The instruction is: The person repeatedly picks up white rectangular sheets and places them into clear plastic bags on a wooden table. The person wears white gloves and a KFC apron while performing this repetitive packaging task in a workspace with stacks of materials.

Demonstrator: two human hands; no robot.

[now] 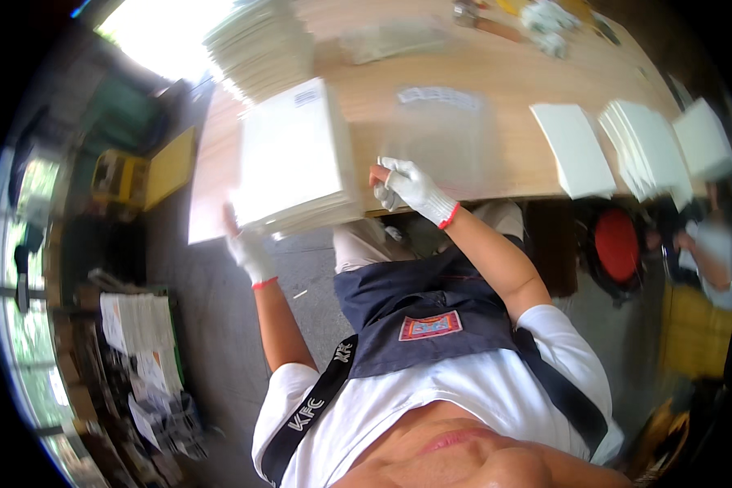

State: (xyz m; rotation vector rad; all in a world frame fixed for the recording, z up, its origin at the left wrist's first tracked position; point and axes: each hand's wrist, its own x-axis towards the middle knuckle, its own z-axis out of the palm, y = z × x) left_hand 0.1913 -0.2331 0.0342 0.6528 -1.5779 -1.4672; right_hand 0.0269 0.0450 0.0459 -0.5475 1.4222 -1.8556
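Note:
A thick stack of white sheets (289, 159) lies on the wooden table near its front edge, with a small printed label on the top one. My left hand (250, 256), in a white glove with bare fingertips, is at the stack's near left corner; motion smears its fingers. To the right of the stack, my right hand (407, 185) wears a matching glove with a red cuff. Its fingers are curled in, and whatever they may hold is too small to name. Just beyond it lie clear plastic bags (443, 138), flat on the table.
Taller piled sheets (260, 49) stand at the far left. White card piles (573, 150) (642, 146) line the right side. At the back are a clear plastic packet (390, 39) and a crumpled white cloth (549, 20). A red stool (616, 244) and another person's arm (708, 260) are at right.

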